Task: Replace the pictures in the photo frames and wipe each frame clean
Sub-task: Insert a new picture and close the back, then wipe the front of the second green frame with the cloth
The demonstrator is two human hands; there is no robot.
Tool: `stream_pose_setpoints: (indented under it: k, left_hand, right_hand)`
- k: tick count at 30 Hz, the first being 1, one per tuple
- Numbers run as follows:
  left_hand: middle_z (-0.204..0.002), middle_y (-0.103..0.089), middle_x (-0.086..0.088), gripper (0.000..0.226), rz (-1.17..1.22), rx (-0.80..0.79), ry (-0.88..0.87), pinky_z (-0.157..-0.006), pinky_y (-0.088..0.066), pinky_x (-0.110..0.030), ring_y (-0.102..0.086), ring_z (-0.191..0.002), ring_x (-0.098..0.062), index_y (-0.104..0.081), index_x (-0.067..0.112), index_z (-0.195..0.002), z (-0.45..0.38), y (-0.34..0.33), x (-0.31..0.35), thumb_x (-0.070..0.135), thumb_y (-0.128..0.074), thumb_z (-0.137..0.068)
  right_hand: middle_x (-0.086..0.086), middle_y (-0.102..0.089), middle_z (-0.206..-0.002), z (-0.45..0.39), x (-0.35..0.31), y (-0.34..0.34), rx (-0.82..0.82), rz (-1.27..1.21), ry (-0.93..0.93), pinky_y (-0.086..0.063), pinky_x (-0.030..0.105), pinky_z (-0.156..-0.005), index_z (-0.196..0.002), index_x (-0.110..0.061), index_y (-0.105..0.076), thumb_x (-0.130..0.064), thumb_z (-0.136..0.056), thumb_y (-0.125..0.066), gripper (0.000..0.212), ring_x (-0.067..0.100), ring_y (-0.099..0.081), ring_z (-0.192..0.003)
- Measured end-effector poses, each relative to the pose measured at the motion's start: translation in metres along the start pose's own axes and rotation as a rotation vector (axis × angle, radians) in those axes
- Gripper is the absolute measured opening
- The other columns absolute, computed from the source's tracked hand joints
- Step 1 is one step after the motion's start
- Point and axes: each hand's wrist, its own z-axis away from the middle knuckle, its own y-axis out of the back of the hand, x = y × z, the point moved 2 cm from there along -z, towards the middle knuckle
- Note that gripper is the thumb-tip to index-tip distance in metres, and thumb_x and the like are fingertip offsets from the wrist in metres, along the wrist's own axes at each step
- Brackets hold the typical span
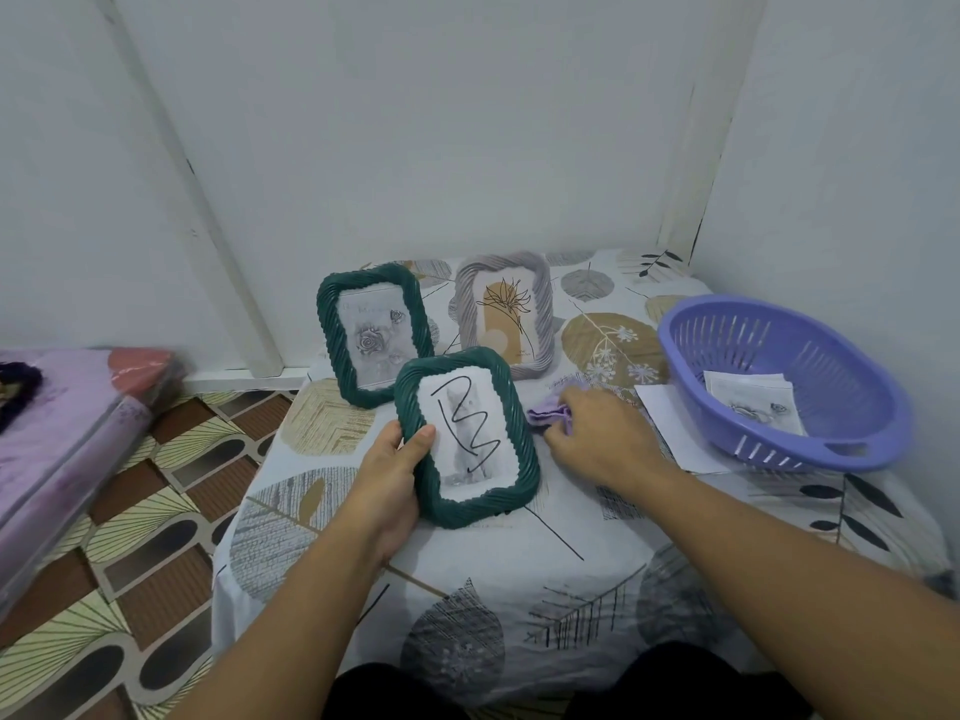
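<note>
Risk sat nearest in the left hand (pixel 387 480), which held the green frame with the scribbled cat picture (pixel 466 439) by one long edge only, thumb on the front, the frame tilted just above the worktop (pixel 519 563); a hard wipe could probably twist it loose or smear the black marker across the glazing. Just beyond, the right hand (pixel 597 439) was closing on the lilac cloth (pixel 550 410) lying on the worktop. Farther back stood a second green frame (pixel 374 332) and a grey frame (pixel 503 314), upright and close enough for a swinging elbow to topple. At right, the purple basket (pixel 784 376) held loose prints.
</note>
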Motion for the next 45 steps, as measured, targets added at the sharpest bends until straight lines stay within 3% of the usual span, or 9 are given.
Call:
stream_pose_setpoints:
  k: [4, 8, 15, 19, 24, 29, 33, 39, 45]
  left_hand:
    - [-0.122, -0.075, -0.014, 0.025, -0.006, -0.016, -0.016, -0.097, -0.057, -0.050, -0.072, -0.113, -0.033, -0.058, 0.010, -0.131, 0.004, -0.001, 0.002, 0.014, -0.051, -0.107]
    - [-0.121, -0.075, -0.013, 0.025, -0.014, -0.024, -0.025, -0.092, -0.058, -0.046, -0.073, -0.111, -0.031, -0.058, 0.011, -0.131, 0.007, -0.001, 0.003, 0.014, -0.052, -0.107]
    - [-0.121, -0.075, -0.011, 0.023, -0.034, -0.038, -0.033, -0.100, -0.055, -0.050, -0.073, -0.111, -0.030, -0.059, 0.012, -0.129, 0.006, -0.002, 0.004, 0.015, -0.053, -0.107]
    - [-0.119, -0.076, -0.009, 0.021, -0.091, -0.050, -0.061, -0.101, -0.055, -0.050, -0.073, -0.111, -0.028, -0.061, 0.014, -0.127, 0.005, -0.003, 0.004, 0.017, -0.053, -0.107]
    - [-0.121, -0.076, -0.009, 0.021, -0.109, -0.052, -0.076, -0.100, -0.056, -0.048, -0.073, -0.111, -0.027, -0.061, 0.014, -0.127, 0.005, -0.001, 0.003, 0.017, -0.054, -0.107]
    - [-0.118, -0.076, -0.009, 0.020, -0.094, -0.052, -0.076, -0.097, -0.057, -0.046, -0.074, -0.109, -0.027, -0.061, 0.012, -0.125, 0.006, -0.001, 0.002, 0.016, -0.054, -0.107]
    - [-0.119, -0.076, -0.009, 0.021, -0.092, -0.047, -0.074, -0.098, -0.057, -0.047, -0.073, -0.111, -0.028, -0.061, 0.013, -0.126, 0.006, -0.001, 0.003, 0.016, -0.054, -0.107]
    - [-0.118, -0.076, -0.011, 0.021, -0.100, -0.038, -0.072, -0.092, -0.058, -0.044, -0.074, -0.108, -0.029, -0.060, 0.013, -0.126, 0.006, -0.001, 0.002, 0.017, -0.055, -0.106]
    - [-0.120, -0.075, -0.014, 0.022, -0.110, -0.021, -0.088, -0.097, -0.057, -0.052, -0.073, -0.111, -0.032, -0.060, 0.015, -0.128, 0.011, -0.003, 0.003, 0.016, -0.056, -0.106]
  right_hand:
    - [0.011, -0.047, -0.140, 0.000, 0.002, -0.007, -0.084, 0.005, 0.016, -0.038, 0.047, -0.108, -0.139, -0.029, -0.053, -0.050, -0.101, -0.033, 0.048, 0.031, -0.042, -0.129]
    - [0.008, -0.035, -0.161, -0.006, 0.005, -0.012, -0.179, -0.082, 0.018, -0.029, 0.049, -0.119, -0.158, -0.031, -0.032, -0.035, -0.105, -0.031, 0.054, 0.030, -0.027, -0.148]
    - [0.010, -0.047, -0.141, -0.019, -0.008, 0.006, -0.292, 0.157, 0.071, -0.045, 0.047, -0.104, -0.163, -0.037, -0.005, -0.024, -0.094, -0.054, 0.085, 0.031, -0.047, -0.129]
    - [0.007, -0.047, -0.132, -0.028, -0.012, 0.006, -0.375, 0.237, 0.032, -0.041, 0.050, -0.106, -0.144, -0.035, -0.046, -0.018, -0.085, -0.062, 0.063, 0.030, -0.052, -0.123]
    - [0.007, -0.046, -0.123, -0.025, -0.007, 0.011, -0.188, 0.318, 0.060, -0.036, 0.047, -0.102, -0.118, -0.028, -0.059, -0.025, -0.093, -0.053, 0.026, 0.028, -0.044, -0.120]
    - [-0.001, -0.050, -0.098, -0.007, 0.001, 0.010, 0.104, 0.156, 0.181, -0.039, 0.044, -0.101, -0.093, -0.022, -0.045, -0.037, -0.092, -0.043, 0.015, 0.021, -0.049, -0.095]
    - [-0.002, -0.051, -0.073, -0.003, 0.000, 0.019, 0.165, -0.038, 0.125, -0.051, 0.041, -0.070, -0.094, -0.025, -0.030, -0.030, -0.097, -0.045, 0.016, 0.024, -0.054, -0.065]
    - [0.000, -0.056, -0.080, 0.000, -0.017, 0.030, 0.317, -0.378, 0.103, -0.050, 0.044, -0.057, -0.102, -0.026, -0.043, -0.039, -0.102, -0.050, 0.014, 0.023, -0.055, -0.065]
    - [-0.003, -0.060, -0.105, 0.018, -0.054, 0.026, 0.255, -0.508, 0.263, -0.052, 0.036, -0.076, -0.124, -0.020, -0.054, -0.029, -0.103, -0.052, 0.023, 0.014, -0.059, -0.088]
